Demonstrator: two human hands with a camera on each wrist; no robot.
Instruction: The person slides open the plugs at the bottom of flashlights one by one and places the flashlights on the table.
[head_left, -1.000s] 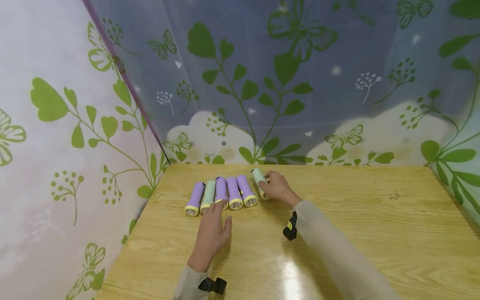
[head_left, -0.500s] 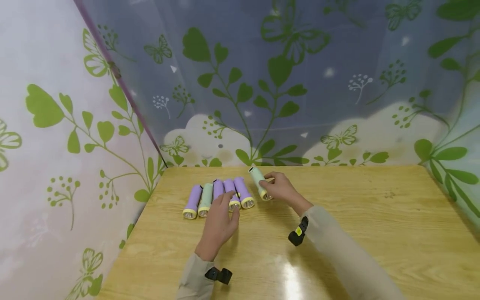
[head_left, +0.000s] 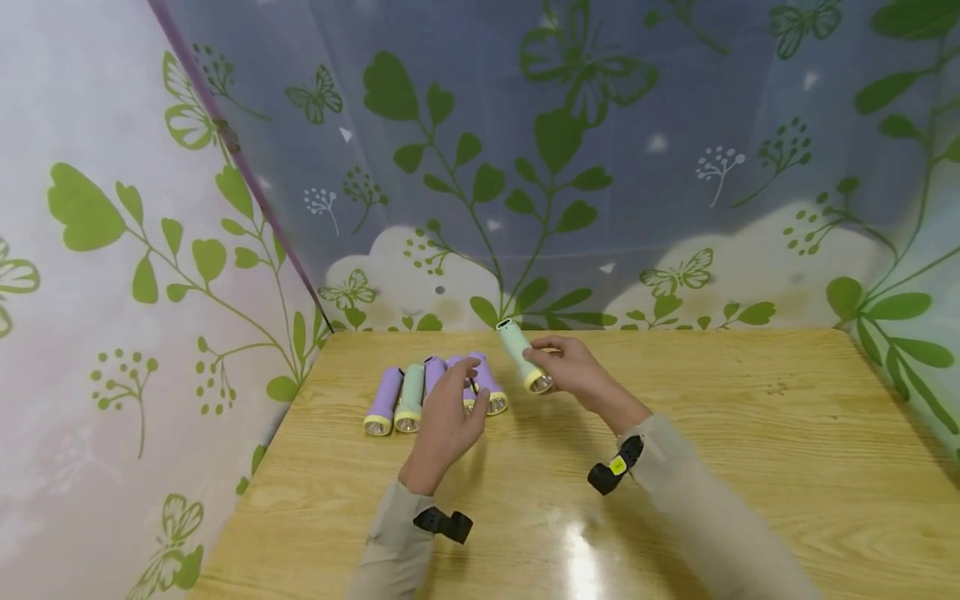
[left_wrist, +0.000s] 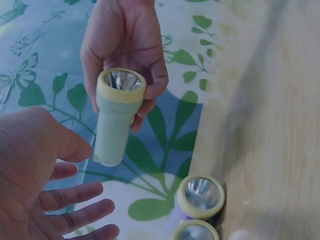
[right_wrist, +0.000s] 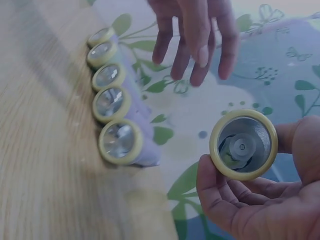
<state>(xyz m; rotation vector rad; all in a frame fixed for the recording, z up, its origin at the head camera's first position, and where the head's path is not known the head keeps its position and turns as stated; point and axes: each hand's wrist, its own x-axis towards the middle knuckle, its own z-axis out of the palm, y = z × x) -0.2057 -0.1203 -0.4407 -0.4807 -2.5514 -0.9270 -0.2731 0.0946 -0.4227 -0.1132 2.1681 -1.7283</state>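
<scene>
My right hand (head_left: 581,373) grips a mint-green flashlight (head_left: 516,346) with a yellow rim, lifted above the table near its back edge. Its lens end tilts down toward me; in the right wrist view the lens (right_wrist: 243,145) faces the camera, thumb and fingers around the body. My left hand (head_left: 448,429) hovers over the row of flashlights, fingers spread and holding nothing, as the left wrist view confirms for that hand (left_wrist: 37,165). In the row lie a purple flashlight (head_left: 387,393) at the left, a mint one (head_left: 412,392) beside it, then several purple ones, partly hidden behind my left hand.
The wooden table (head_left: 712,450) stretches to the right and toward me. Its back edge meets a patterned curtain (head_left: 675,167), with another curtain (head_left: 135,333) along the left. Black camera straps (head_left: 442,525) sit on both wrists.
My right hand has raised the mint flashlight off the table and moved it slightly right, away from the row. The left hand has shifted right and up from the row's front.
</scene>
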